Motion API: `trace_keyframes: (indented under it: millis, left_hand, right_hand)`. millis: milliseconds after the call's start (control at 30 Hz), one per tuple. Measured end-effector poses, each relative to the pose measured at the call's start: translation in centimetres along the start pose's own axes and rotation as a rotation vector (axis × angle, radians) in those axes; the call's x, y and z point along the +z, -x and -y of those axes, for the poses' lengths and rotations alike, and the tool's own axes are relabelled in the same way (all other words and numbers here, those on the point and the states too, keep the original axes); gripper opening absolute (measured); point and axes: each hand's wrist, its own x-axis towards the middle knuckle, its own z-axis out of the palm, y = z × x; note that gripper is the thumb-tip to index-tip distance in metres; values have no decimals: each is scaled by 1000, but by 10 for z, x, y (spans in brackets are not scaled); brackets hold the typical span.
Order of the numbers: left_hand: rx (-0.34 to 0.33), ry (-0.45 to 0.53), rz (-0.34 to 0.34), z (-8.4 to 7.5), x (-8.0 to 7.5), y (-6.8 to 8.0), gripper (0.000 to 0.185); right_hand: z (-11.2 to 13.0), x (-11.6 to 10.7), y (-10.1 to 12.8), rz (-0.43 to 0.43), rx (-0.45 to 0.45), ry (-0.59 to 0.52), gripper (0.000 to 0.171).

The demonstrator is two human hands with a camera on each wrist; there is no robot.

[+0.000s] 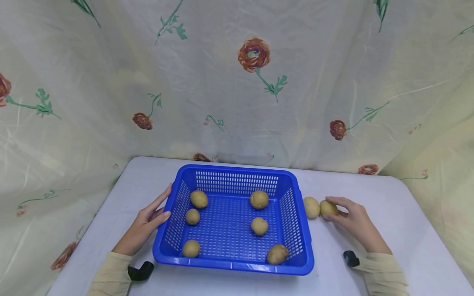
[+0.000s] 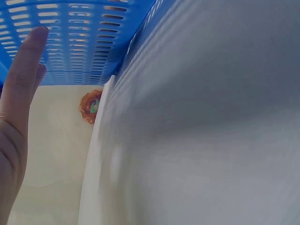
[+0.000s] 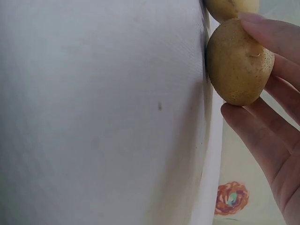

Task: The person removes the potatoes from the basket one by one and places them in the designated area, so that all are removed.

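A blue plastic basket (image 1: pixel 231 265) with slotted walls holds several potatoes, among them one potato (image 1: pixel 199 199) at its far left and another (image 1: pixel 277 254) at its near right. My left hand (image 1: pixel 149 220) rests against the basket's left side. Its fingers (image 2: pixel 28 61) lie fairly straight on the outer wall. To the right of the basket, my right hand (image 1: pixel 352 216) grips a potato (image 3: pixel 240 63) between thumb and fingers, at the tabletop. That potato touches a second, paler potato (image 1: pixel 311 207), which sits close beside the basket's right wall.
A white cloth covers the table (image 1: pixel 374 193). Behind it and along both sides hangs a pale curtain (image 1: pixel 207 74) printed with flowers. A dark wrist device (image 1: pixel 141 271) is by the left cuff, and a similar one (image 1: pixel 351 259) by the right cuff.
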Motion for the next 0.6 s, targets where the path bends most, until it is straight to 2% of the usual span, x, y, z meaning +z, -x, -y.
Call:
trace_keyframes:
  millis: [300,600]
  left_hand:
    - [-7,5,-1,0,1,0,65]
    - [-9,7,-3,0,1,0,65]
  right_hand:
    - [1,1,0,-5,-3,20,56]
    - [4,0,-1,20,33,14,59]
